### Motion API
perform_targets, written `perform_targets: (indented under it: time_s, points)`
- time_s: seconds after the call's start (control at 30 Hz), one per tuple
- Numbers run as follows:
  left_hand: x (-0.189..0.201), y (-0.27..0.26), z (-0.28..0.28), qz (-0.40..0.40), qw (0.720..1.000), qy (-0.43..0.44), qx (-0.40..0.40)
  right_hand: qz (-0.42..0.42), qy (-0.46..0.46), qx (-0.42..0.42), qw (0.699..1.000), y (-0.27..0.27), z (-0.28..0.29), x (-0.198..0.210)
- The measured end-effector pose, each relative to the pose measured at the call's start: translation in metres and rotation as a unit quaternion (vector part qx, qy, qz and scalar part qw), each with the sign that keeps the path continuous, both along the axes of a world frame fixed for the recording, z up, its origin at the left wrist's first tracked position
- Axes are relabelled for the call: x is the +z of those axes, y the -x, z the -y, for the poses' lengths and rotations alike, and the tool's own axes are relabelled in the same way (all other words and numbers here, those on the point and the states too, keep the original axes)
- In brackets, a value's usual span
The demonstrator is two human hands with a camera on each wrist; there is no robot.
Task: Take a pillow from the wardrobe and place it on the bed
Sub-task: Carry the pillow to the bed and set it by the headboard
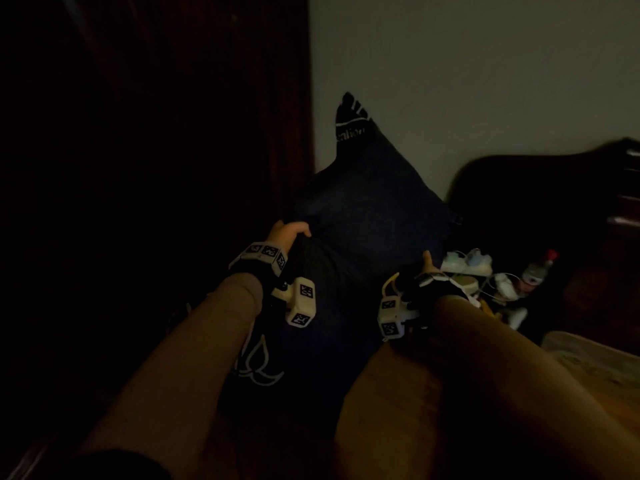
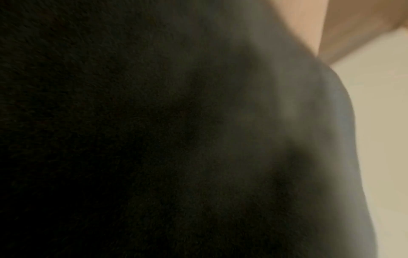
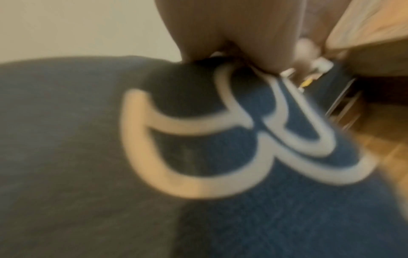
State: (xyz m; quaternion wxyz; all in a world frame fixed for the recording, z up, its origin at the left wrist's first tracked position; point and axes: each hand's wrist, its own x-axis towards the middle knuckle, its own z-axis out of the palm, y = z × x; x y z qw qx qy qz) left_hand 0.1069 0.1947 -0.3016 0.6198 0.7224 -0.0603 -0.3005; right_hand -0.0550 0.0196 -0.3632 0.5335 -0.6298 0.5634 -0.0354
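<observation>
The dark navy cloth pillow (image 1: 374, 209) looks matt and finely woven, its white outline print (image 3: 198, 139) flat. The reddish-brown wooden wardrobe (image 1: 207, 98) shows a faint sheen.

Tan sleeves (image 1: 194, 348), white marker-cube wristbands (image 1: 266, 254).

**A dim bedroom in a home**

This is a bedroom. Left of the two-handed grip on the dark blue pillow (image 1: 374, 209) stands a tall dark wooden wardrobe (image 1: 194, 140), and a plain pale wall (image 1: 485, 81) rises behind it. Just right of the grip, a low surface holds household clutter: a plastic bottle (image 1: 538, 270) with a red cap and a tangle of white chargers and cables (image 1: 485, 275). Further right and nearer the person, a bed edge with light bedding (image 1: 595, 355) shows, over a wooden floor (image 3: 388, 157).
</observation>
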Motion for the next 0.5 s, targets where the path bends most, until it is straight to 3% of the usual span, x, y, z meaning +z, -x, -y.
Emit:
perform_targets:
  time_s: [0.07, 0.17, 0.33, 0.5]
  points:
    - [-0.004, -0.001, 0.027, 0.005, 1.000, -0.003, -0.028, 0.081, -0.008, -0.120, 0.989, 0.015, 0.015, -0.006]
    - [-0.018, -0.003, 0.068, 0.013, 0.996, -0.014, -0.090, 0.167, -0.018, -0.276, 0.946, 0.035, 0.036, -0.010]
    - [-0.033, 0.001, 0.130, 0.035, 0.980, -0.058, -0.186, 0.183, 0.030, -0.376, 0.908, 0.071, 0.061, -0.006]
    - [-0.054, 0.041, 0.210, 0.032, 0.954, -0.055, -0.292, 0.185, 0.058, -0.490, 0.850, 0.143, 0.086, -0.015]
